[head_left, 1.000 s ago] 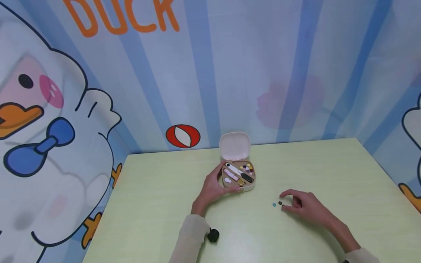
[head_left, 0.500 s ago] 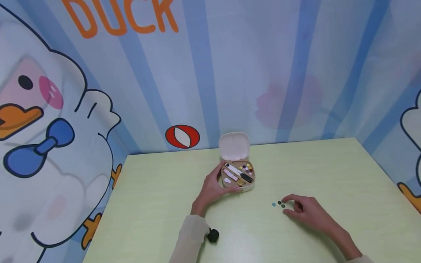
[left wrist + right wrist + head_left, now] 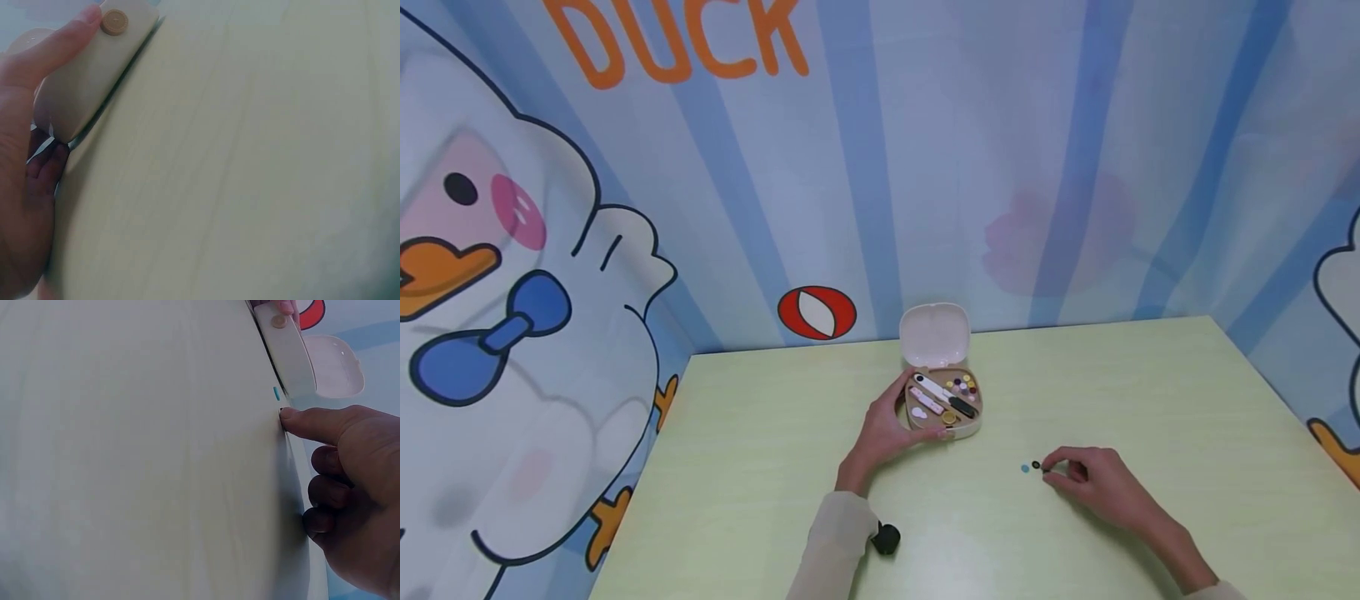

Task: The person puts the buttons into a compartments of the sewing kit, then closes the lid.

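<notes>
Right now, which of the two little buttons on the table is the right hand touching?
The black button: the right hand has its fingertip on it, while the blue button lies just beyond, untouched.

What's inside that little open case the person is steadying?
The case shows a white-and-black tool, pink pieces, a gold disc and small coloured buttons. The left hand covers its near-left edge; anything beneath these items is hidden.

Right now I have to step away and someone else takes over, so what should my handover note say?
Left hand grips the open sewing box at its near left corner, lid up.
Right hand has a fingertip on a dark button on the table; a blue button lies just left of it.
Done: box opened, two buttons out beside it.
Left: neither button is lifted; other small buttons sit in the box.
</notes>
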The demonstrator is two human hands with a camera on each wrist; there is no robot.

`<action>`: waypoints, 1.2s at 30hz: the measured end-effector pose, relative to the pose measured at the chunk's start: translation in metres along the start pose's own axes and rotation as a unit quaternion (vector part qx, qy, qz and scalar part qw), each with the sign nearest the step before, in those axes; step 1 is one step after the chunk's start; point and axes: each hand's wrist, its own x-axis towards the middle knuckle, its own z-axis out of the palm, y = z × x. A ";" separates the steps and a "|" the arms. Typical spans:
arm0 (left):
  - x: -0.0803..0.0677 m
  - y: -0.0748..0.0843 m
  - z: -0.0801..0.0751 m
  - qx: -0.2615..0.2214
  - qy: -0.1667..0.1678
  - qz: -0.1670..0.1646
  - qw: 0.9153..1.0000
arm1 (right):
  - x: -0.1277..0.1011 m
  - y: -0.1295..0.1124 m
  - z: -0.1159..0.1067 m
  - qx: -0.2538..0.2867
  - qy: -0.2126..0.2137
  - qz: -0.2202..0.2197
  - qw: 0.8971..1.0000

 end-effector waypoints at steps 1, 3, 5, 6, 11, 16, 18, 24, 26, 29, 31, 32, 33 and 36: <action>0.000 0.000 0.000 0.001 0.000 0.000 1.000 | 0.001 -0.001 -0.001 0.001 -0.004 0.001 1.000; 0.000 -0.001 0.000 0.001 0.001 0.000 1.000 | 0.002 -0.002 -0.003 0.003 -0.015 0.002 1.000; 0.000 -0.001 0.000 0.001 0.001 0.001 1.000 | 0.004 -0.003 -0.005 0.004 -0.028 -0.001 1.000; 0.000 -0.001 0.000 0.000 0.001 0.000 1.000 | 0.005 -0.004 -0.007 0.004 -0.035 -0.003 0.999; 0.000 0.001 0.000 -0.003 0.000 -0.006 1.000 | 0.011 -0.005 -0.013 -0.005 -0.060 -0.021 0.998; 0.000 0.001 0.000 0.000 0.000 -0.009 1.000 | 0.021 -0.005 -0.018 -0.012 -0.073 -0.030 0.997; 0.000 0.001 0.000 -0.001 0.000 -0.007 1.000 | 0.026 -0.005 -0.020 -0.012 -0.075 -0.026 0.997; -0.001 0.000 -0.001 -0.006 -0.002 -0.005 1.000 | 0.047 -0.005 -0.025 -0.016 -0.075 -0.014 0.997; -0.001 0.000 -0.001 -0.006 -0.002 -0.005 1.000 | 0.055 -0.007 -0.026 -0.013 -0.072 -0.010 0.997; -0.001 0.000 -0.001 -0.004 0.000 -0.005 1.000 | 0.069 -0.009 -0.027 0.000 -0.066 -0.005 0.998; -0.001 0.001 -0.002 -0.004 0.001 -0.004 1.000 | 0.079 -0.011 -0.027 0.010 -0.065 -0.002 0.998; -0.001 0.000 -0.002 -0.004 0.001 -0.004 1.000 | 0.083 -0.011 -0.026 0.014 -0.064 0.001 0.998; -0.001 0.001 -0.002 -0.005 0.001 -0.003 1.000 | 0.088 -0.012 -0.026 0.020 -0.063 0.004 0.998; -0.001 0.001 -0.001 -0.004 0.001 -0.004 1.000 | 0.100 -0.015 -0.022 0.038 -0.059 0.016 0.997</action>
